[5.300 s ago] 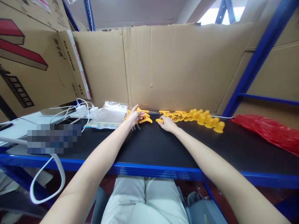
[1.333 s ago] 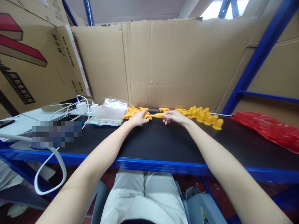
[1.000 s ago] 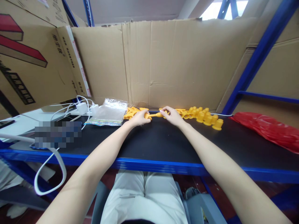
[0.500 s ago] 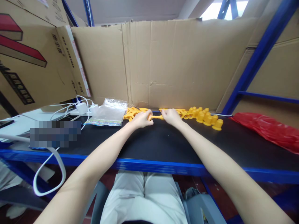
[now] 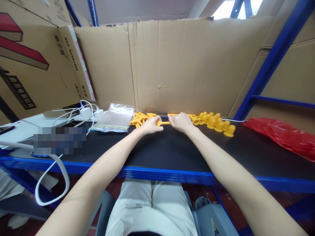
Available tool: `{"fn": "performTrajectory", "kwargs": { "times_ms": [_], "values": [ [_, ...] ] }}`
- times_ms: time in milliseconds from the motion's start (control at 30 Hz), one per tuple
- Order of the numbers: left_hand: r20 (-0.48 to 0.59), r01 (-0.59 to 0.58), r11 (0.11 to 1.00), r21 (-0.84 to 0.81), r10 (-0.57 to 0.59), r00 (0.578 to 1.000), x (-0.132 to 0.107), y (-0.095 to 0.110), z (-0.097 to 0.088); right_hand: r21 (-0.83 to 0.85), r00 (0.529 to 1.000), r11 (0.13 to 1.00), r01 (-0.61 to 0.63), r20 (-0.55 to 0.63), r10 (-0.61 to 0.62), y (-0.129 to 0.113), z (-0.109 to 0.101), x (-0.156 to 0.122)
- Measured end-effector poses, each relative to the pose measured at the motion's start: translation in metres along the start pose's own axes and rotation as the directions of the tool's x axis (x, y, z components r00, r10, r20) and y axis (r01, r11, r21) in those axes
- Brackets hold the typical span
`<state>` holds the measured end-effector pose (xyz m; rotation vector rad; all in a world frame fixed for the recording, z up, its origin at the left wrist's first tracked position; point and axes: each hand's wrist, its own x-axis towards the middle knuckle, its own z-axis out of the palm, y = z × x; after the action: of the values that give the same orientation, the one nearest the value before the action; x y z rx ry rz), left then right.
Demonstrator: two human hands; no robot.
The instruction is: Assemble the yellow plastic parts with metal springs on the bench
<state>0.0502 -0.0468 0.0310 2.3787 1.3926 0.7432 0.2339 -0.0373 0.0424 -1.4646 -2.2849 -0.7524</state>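
Note:
Between my two hands runs a thin yellow ridged plastic rod (image 5: 165, 123). My left hand (image 5: 151, 125) is closed around its thicker left end, and my right hand (image 5: 180, 122) pinches the other end, which the fingers hide. Just behind my left hand lies a pile of yellow plastic pieces (image 5: 140, 118). More long yellow pieces lie behind my right hand, partly covered by it. To the right of that hand stand several yellow flanged plastic cups (image 5: 218, 124), some upright and some on their sides.
A clear plastic bag (image 5: 113, 119) lies left of the pile. Beyond it are white chargers (image 5: 85, 113) with cables and a blurred-out item (image 5: 59, 141). A red plastic bag (image 5: 280, 137) rests at the right. Cardboard (image 5: 184, 65) walls the back of the black tabletop (image 5: 167, 154).
My right hand has shifted slightly left toward my left hand, so less of the rod shows between them. The left hand keeps its grip, nearly in place.

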Motion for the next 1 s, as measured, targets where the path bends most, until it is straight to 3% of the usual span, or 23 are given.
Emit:
{"fn": "performTrajectory", "kwargs": {
  "times_ms": [133, 267, 333, 433, 533, 700, 1000],
  "values": [
    [-0.080, -0.079, 0.966, 0.244, 0.102, 0.992, -0.003, 0.008, -0.004, 0.194, 0.984, 0.968, -0.158, 0.113, 0.138, 0.002, -0.002, 0.003],
    [-0.095, -0.096, 0.927, 0.363, 0.139, 0.986, -0.005, 0.013, -0.007, 0.520, 0.942, 0.811, -0.268, 0.316, 0.109, 0.008, -0.007, 0.000],
    [-0.103, -0.095, 0.941, 0.323, 0.135, 0.985, -0.004, 0.011, -0.007, 0.544, 0.960, 0.800, -0.253, 0.246, 0.136, 0.010, -0.009, -0.002],
    [-0.127, -0.076, 0.974, 0.212, 0.105, 0.986, -0.001, 0.003, -0.005, 0.496, 0.991, 0.858, -0.131, 0.044, 0.126, 0.011, -0.009, -0.005],
    [-0.121, -0.074, 0.989, 0.127, 0.090, 0.989, 0.001, -0.003, -0.004, 0.447, 0.994, 0.892, -0.073, -0.045, 0.104, 0.010, -0.006, -0.005],
    [-0.135, -0.091, 0.981, 0.169, 0.115, 0.984, 0.000, 0.000, -0.004, 0.458, 0.981, 0.873, -0.168, -0.007, 0.192, 0.010, -0.002, 0.000],
    [-0.146, -0.100, 0.949, 0.299, 0.149, 0.978, -0.005, 0.007, -0.007, 0.600, 0.947, 0.733, -0.321, 0.195, 0.255, 0.009, -0.012, 0.003]
  ]
}}
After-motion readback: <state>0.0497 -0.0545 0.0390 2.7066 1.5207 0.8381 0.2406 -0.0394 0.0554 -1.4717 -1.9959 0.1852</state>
